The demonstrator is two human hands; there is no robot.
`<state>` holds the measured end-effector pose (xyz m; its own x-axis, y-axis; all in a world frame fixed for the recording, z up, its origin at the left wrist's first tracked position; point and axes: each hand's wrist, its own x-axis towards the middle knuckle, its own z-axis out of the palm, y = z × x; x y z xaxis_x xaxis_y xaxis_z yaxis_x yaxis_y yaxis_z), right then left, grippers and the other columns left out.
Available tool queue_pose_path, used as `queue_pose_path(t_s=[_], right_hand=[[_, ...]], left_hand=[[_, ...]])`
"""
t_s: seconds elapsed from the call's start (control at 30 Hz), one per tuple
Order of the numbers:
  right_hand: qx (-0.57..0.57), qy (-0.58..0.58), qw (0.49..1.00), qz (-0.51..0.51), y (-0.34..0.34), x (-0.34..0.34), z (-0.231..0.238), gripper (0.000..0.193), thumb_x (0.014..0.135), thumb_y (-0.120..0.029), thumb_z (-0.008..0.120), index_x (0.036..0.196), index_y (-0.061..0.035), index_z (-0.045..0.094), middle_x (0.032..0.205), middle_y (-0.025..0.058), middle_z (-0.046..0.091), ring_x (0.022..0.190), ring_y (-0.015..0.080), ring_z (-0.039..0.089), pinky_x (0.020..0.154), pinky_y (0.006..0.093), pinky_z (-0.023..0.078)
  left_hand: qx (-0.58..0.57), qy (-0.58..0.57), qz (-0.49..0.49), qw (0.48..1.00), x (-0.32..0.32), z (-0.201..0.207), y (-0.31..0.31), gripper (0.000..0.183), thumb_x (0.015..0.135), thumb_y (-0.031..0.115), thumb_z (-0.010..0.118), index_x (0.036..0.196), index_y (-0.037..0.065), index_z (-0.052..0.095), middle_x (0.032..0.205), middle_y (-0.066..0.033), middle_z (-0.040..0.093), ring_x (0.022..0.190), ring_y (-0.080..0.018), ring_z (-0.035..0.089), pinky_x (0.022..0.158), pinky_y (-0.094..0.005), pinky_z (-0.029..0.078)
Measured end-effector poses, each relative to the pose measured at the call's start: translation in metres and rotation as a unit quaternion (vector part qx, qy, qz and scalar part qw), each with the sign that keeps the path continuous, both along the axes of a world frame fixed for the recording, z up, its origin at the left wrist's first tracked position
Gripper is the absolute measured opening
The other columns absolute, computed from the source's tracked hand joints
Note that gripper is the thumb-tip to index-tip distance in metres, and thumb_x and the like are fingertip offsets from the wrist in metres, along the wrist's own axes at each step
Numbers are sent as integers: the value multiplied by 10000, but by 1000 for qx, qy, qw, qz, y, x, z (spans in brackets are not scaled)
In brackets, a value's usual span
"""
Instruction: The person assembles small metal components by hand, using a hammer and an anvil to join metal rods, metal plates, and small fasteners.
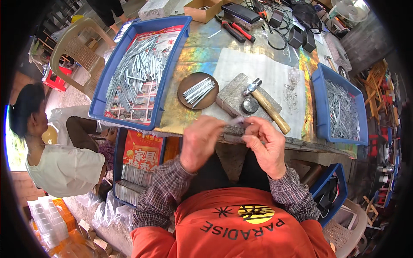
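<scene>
12 o'clock: cardboard box [197, 15] | 2 o'clock: pale fan [347, 9] | 8 o'clock: clear plastic containers [46, 217] | 9 o'clock: seated co-worker [64, 170] | 10 o'clock: beige armchair [77, 55]

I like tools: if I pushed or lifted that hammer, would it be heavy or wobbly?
The hammer would probably feel heaviest at its shiny, metal-looking head. Its thick wooden handle looks stiff, so it likely won't bend. Pushed, it might tip or slide, since the handle sticks past the edge of the stone block.
</scene>
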<state>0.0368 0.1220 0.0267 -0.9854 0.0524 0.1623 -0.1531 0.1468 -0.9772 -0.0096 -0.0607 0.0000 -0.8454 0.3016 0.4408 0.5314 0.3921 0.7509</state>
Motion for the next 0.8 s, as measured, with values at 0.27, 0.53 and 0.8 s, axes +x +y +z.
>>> queue_pose_path(t_s=[0.27, 0.53, 0.8], right_hand=[[112, 14, 994, 0, 9, 5, -4, 144, 843, -3, 639, 985, 22, 634, 759, 57, 609, 609, 79, 548, 545, 214, 427], [111, -8, 994, -9, 13, 5, -5, 93, 841, 10, 630, 931, 32, 641, 766, 72, 617, 608, 95, 558, 543, 227, 428], [107, -26, 994, -3, 13, 8, -6, 86, 842, 20, 611, 917, 37, 647, 745, 71, 618, 605, 95, 575, 534, 222, 436]], left_hand=[[-164, 87, 148, 971, -62, -29, -33, 114, 770, 24, 653, 885, 20, 661, 824, -127, 623, 771, -313, 611, 675, -374, 476], [-227, 127, 155, 953, -68, -38, -19, 49, 747, 10, 566, 773, 50, 562, 771, -124, 550, 738, -331, 570, 611, -433, 463], [-212, 104, 172, 956, -60, -30, -25, 134, 769, 43, 661, 902, 60, 663, 806, -106, 594, 767, -300, 605, 658, -377, 481]])
